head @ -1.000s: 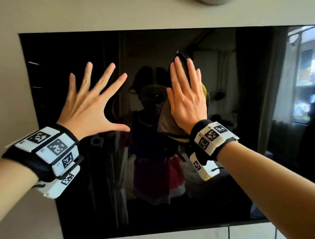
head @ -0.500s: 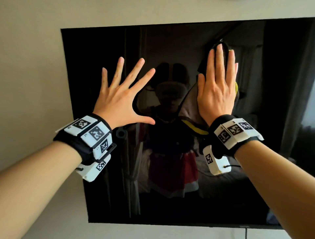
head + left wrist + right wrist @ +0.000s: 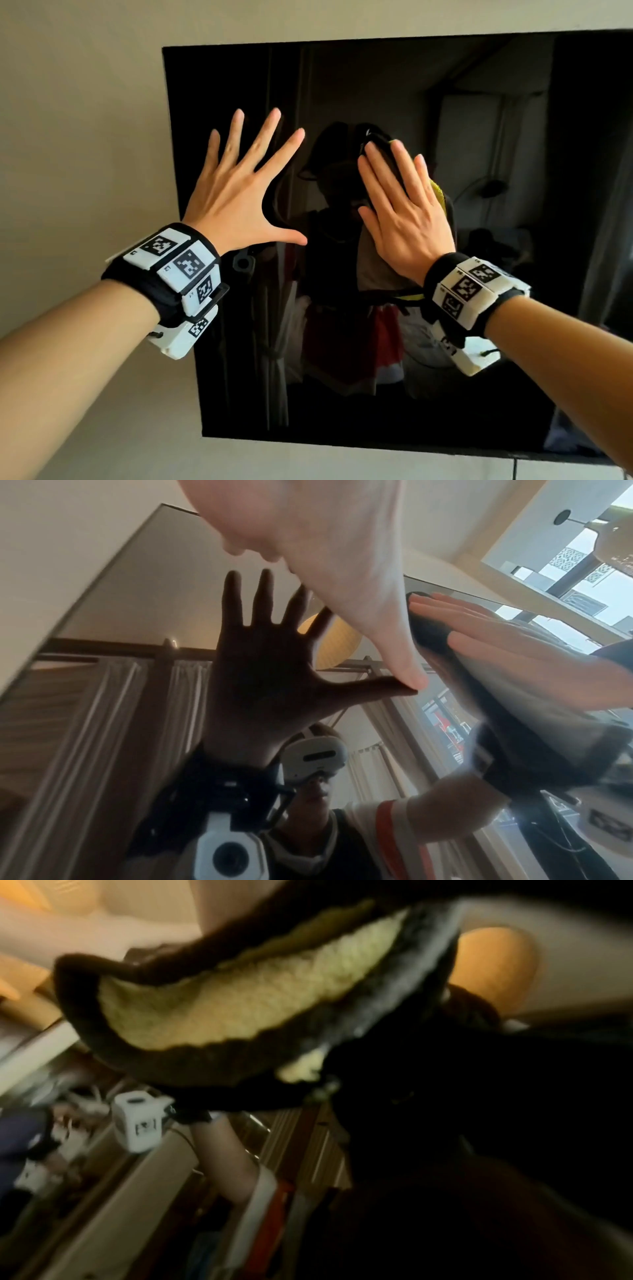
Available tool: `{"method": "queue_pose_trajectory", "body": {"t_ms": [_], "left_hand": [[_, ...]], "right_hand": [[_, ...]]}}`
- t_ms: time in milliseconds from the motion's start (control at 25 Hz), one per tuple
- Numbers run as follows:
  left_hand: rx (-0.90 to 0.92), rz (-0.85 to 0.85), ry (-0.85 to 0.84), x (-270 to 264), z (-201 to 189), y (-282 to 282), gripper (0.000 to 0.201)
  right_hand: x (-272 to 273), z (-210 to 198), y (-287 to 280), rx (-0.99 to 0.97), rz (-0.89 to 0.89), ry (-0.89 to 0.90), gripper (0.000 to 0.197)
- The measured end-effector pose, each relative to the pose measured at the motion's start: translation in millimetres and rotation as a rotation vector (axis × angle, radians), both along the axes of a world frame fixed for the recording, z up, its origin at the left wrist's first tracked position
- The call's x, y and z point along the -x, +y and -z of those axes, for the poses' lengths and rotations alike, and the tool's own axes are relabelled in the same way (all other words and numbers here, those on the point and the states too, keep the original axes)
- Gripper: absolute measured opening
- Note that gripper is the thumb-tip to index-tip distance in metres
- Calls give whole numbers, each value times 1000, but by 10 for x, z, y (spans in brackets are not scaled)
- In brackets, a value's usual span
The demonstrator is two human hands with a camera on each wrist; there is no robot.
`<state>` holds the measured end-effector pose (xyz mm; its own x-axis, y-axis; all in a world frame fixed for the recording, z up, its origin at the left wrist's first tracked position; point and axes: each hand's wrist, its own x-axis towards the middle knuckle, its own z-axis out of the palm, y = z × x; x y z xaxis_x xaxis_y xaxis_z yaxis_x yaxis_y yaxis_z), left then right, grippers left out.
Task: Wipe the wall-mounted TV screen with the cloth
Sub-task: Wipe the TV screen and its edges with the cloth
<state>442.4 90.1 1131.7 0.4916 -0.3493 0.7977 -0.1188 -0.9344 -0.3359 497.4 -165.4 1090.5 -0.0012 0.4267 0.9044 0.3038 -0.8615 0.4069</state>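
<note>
we are pressing cloth (image 3: 436, 192) flat on tv screen (image 3: 479, 342) under right hand (image 3: 404, 219), fingers straight; left hand (image 3: 239, 202) splayed bare on glass, risking fresh fingerprints.

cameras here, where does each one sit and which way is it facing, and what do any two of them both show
Head: worn on the head, facing the TV screen on the wall; shows both forearms, the spread left hand and the flat right hand pressing the cloth.
Left wrist: under the left hand, looking up along the glass; shows its thumb touching the screen, plus the right hand.
Right wrist: beneath the right palm, blurred; mostly the yellow-and-dark cloth.
Shared: head and left wrist both show the right hand on the cloth.
</note>
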Motion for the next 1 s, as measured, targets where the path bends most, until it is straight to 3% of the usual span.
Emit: {"method": "queue_pose_trajectory", "body": {"t_ms": [80,200,360,520,680,720,840,1000], "left_hand": [[-8,10,24,-12,22,126,135],[-66,35,15,-22,11,276,134],[-130,67,12,-11,16,530,131],[-147,89,4,-48,44,591,130],[-134,126,2,-84,59,606,128],[-135,130,-2,-94,61,607,128],[-143,137,-3,-98,68,606,128],[-128,139,-13,-87,73,604,126]], "right_hand": [[-6,-154,-26,46,-7,-35,51],[23,-242,165,-256,-41,2,52],[17,6,394,154,32,-36,53],[39,-210,425,-185,-14,-4,53],[52,86,552,278,86,-35,53],[63,12,487,227,89,-51,51],[96,-33,517,-177,30,6,51],[92,288,612,246,87,-8,53]]}}
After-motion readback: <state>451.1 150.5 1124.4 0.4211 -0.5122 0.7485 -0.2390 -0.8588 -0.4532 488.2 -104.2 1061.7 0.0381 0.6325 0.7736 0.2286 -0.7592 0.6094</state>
